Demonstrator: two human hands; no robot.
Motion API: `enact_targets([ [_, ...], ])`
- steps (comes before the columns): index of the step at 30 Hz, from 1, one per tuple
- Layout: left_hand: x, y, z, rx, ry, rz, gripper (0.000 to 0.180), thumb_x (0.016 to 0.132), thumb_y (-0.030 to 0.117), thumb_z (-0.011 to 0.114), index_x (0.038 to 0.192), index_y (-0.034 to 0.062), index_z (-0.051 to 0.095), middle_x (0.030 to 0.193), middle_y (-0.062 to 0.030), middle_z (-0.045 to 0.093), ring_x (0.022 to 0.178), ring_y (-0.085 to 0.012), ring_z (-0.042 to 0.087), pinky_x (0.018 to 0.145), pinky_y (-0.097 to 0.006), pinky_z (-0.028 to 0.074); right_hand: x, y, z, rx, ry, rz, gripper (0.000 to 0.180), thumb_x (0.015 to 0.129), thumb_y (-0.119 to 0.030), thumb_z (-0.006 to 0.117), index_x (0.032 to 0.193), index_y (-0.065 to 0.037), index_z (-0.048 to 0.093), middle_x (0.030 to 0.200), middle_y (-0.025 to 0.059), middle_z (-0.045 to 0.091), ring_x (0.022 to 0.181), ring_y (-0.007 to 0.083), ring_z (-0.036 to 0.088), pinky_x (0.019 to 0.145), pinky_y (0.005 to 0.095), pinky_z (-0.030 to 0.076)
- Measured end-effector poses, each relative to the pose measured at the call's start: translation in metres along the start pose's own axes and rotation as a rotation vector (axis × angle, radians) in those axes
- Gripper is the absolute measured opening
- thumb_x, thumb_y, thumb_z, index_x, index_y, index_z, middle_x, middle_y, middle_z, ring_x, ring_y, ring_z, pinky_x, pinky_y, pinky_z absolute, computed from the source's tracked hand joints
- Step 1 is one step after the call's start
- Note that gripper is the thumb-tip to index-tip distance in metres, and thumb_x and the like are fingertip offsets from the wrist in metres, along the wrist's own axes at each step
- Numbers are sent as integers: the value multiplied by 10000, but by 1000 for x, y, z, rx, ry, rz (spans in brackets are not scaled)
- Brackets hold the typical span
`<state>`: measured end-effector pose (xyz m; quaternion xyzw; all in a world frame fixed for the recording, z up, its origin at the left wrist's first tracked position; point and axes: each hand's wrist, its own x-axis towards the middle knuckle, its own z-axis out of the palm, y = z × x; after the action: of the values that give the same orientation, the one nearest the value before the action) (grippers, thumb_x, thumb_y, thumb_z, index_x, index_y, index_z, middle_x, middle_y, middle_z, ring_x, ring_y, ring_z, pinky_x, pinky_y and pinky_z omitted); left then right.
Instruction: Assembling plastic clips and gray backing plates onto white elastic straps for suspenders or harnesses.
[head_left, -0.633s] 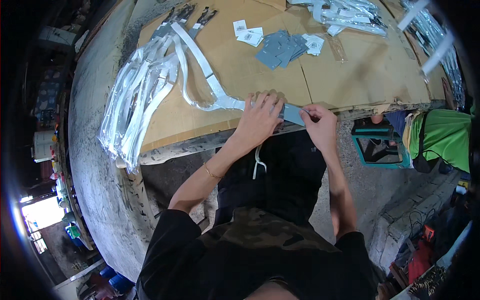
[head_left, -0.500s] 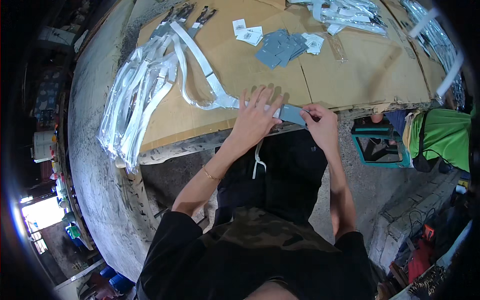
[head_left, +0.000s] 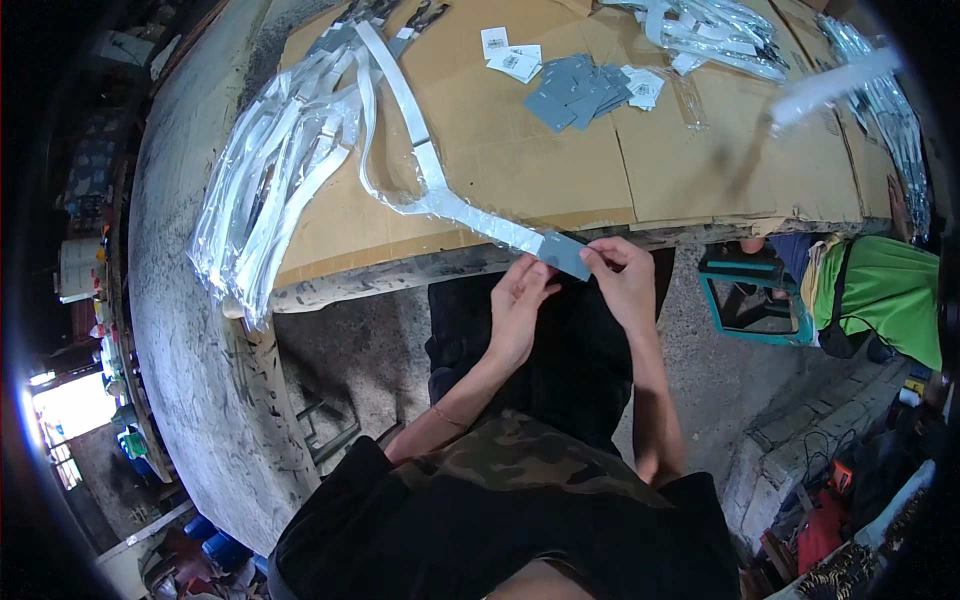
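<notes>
A pair of white elastic suspenders (head_left: 425, 165) in clear plastic lies across the cardboard, its joined end reaching the table's near edge. Over that end sits a flat grey card (head_left: 565, 255), tilted down to the right. My right hand (head_left: 625, 285) pinches the card's right end between thumb and fingers. My left hand (head_left: 518, 308) is closed below the card's left end, its thumb and bent fingertips against the near edge where card and strap meet. Just what those fingertips grip is partly hidden.
More wrapped white suspenders (head_left: 270, 190) lie in a heap at left. Grey cards (head_left: 575, 92) and white tags (head_left: 513, 58) are spread at the back. Further wrapped bundles (head_left: 715, 35) lie back right. A blurred white strip (head_left: 835, 88) hangs at right, near a person in green (head_left: 890, 290).
My left hand has drawn back from on top of the strap to below the card. The card and my right hand have shifted slightly left and nearer to me. The white strip at right has swung.
</notes>
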<state>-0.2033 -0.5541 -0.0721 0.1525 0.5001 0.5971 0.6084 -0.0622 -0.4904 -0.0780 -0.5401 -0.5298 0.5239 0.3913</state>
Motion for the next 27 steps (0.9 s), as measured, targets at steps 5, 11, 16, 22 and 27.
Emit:
enact_targets([
  [5,0,13,-7,52,37,65,285,969,237,514,976,-31,612,876,-42,626,797,-86,561,708,-244,468,-21,-9,23,77,-17,66,111,816,-50,674,860,42,630,725,29,642,605,44,518,553,201,410],
  [11,-18,8,-20,181,87,141,242,963,196,526,908,-14,633,781,16,590,696,-36,491,636,-195,396,-43,-18,45,164,-10,87,103,827,-46,667,822,33,601,692,9,607,605,38,484,546,201,388],
  [16,-40,18,-30,-32,159,113,218,959,171,525,929,-21,625,779,0,596,673,-44,504,617,-200,400,-57,-38,49,-166,-120,-143,140,826,-72,682,765,9,586,663,-15,548,568,65,470,542,222,389],
  [22,-93,64,-40,-79,8,-274,240,965,130,471,1004,-63,608,841,-76,641,707,-124,600,672,-250,474,-77,-51,52,245,-408,314,148,886,-134,631,871,6,584,683,-8,554,573,38,502,515,189,398],
  [27,-131,53,-68,234,-28,-259,334,972,222,492,840,-54,627,670,30,536,659,-28,415,593,-222,376,-107,-52,55,205,-560,321,155,891,-135,629,845,3,576,701,5,578,573,42,526,505,187,408],
])
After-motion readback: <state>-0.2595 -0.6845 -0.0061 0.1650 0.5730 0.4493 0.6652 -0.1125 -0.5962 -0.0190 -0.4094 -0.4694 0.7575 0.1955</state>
